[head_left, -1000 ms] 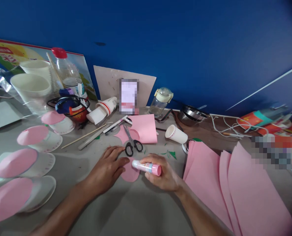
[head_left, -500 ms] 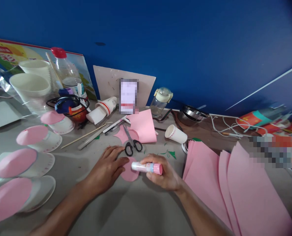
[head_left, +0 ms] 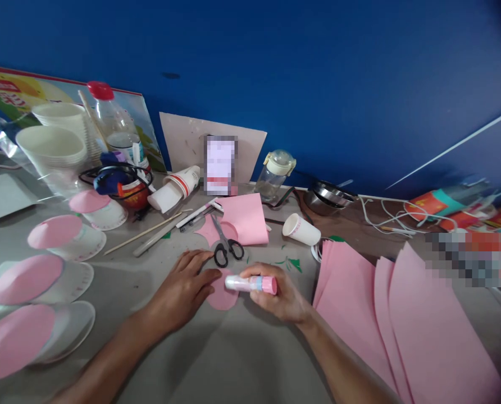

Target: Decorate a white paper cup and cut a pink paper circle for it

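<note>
My right hand (head_left: 273,292) is closed round a glue stick (head_left: 244,283) with a pink base, its white end over a pink paper circle (head_left: 223,297). The circle lies flat on the grey table (head_left: 217,359). My left hand (head_left: 185,289) lies with its fingers spread, thumb and fingertips at the circle's left edge. Just beyond the circle are black-handled scissors (head_left: 225,247), their blades over pink paper scraps. A larger pink sheet (head_left: 248,220) is behind them.
At the left stand several paper cups with pink tops (head_left: 29,278). Large pink sheets (head_left: 347,297) lie at the right. Farther back are a white paper cup (head_left: 301,229), a lidded glass jar (head_left: 273,175), a red-capped bottle (head_left: 113,120) and metal bowls (head_left: 328,199).
My right hand and the glue stick have shifted very slightly left over the circle. My left hand stays in nearly the same place.
</note>
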Demonstrator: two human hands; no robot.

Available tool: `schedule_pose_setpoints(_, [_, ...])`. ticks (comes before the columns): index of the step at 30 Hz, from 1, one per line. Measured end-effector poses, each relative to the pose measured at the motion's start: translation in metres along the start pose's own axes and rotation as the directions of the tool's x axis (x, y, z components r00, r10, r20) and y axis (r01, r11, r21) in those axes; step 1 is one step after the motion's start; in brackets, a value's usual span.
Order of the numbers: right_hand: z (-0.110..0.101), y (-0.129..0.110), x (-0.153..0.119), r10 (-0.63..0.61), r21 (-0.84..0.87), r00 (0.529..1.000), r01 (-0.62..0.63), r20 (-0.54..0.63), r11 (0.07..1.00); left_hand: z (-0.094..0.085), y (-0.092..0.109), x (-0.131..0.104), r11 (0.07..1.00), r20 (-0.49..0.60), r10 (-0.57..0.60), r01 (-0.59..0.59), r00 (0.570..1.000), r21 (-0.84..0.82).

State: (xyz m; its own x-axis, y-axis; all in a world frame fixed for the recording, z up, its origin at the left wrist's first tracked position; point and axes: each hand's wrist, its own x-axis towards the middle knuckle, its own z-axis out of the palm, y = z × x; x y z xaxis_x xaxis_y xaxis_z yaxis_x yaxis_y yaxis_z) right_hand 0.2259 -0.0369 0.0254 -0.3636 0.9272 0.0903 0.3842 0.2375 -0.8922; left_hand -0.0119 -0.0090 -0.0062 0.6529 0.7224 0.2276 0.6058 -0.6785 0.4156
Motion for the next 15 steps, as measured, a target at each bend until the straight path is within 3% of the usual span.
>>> schedule_pose_setpoints(4, [0.001, 0.000, 0.002, -0.033, -0.088, 0.994, 0.042, 0.101, 0.995, 0.002, -0.001, -0.001, 1.000, -0.013, 0.008, -0.008, 1.000, 0.007])
schedule_pose_setpoints(9, [-0.005, -0.006, 0.000, 0.011, -0.118, 0.973, 0.017, 0.231, 0.993, 0.002, -0.002, -0.002, 1.000, -0.013, 0.014, -0.014, 1.000, 0.005])
schedule_pose_setpoints(11, [-0.008, -0.005, 0.000, 0.029, -0.079, 0.980, -0.014, 0.198, 0.997, 0.001, -0.001, -0.001, 1.000, -0.010, 0.005, -0.005, 1.000, 0.005])
schedule_pose_setpoints(15, [-0.009, -0.001, 0.000, 0.004, 0.068, 1.000, -0.004, -0.002, 0.998, 0.000, 0.000, -0.001, 1.000, 0.004, 0.000, 0.000, 1.000, 0.010])
